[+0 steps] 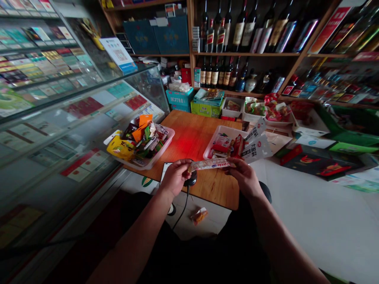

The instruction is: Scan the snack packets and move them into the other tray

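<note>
Both hands hold a long, narrow snack packet level above the front of the wooden table; its printed side, with red lettering, shows. My left hand pinches the left end, and my right hand grips the right end. Just behind my left fingers sits a black corded device, partly covered, its cable running down off the table. A white phone-like slab lies partly hidden by the left hand. Beyond the right hand stands a pink-white plastic basket of packaged snacks, with grey packets sticking out of it.
Another plastic basket heaped with snack packets stands on the table's left. A red glow lights the tabletop. Glass display cases border the left; bottle shelves rise behind. An orange packet lies on the floor below the table.
</note>
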